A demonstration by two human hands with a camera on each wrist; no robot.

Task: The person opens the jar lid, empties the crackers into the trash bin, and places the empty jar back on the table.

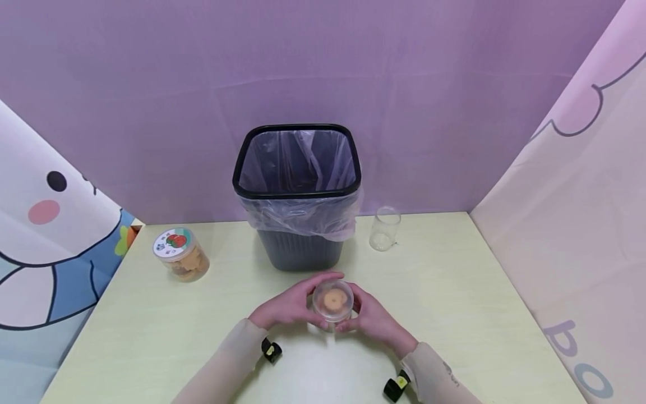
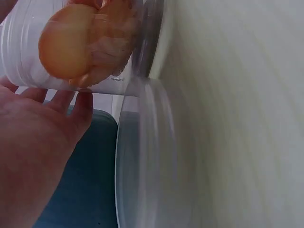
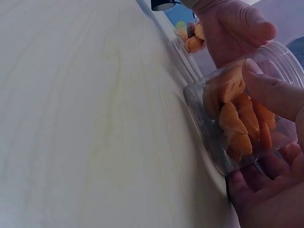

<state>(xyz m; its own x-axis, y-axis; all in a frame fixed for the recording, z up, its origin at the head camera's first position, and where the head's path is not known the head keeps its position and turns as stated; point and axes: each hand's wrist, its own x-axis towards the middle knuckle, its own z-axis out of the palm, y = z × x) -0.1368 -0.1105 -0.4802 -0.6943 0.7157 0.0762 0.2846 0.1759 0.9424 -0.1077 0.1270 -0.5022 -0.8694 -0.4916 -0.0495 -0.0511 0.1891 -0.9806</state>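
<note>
A clear plastic jar with several golden cookies inside stands on the pale table in front of the bin. From its left side my left hand holds it, thumb at the front and fingers behind. My right hand grips the opposite side, thumb along the wall and fingers curled round the back. The right wrist view shows the jar's ridged neck. Beside the jar, in the left wrist view, a clear round rim rests on the table; its kind is hard to tell.
Behind the hands, a dark grey bin with a black rim holds a translucent bag. A lidded jar of cookies with a strawberry label sits at the left. An upright clear glass is right of the bin. Cloth panels surround the table.
</note>
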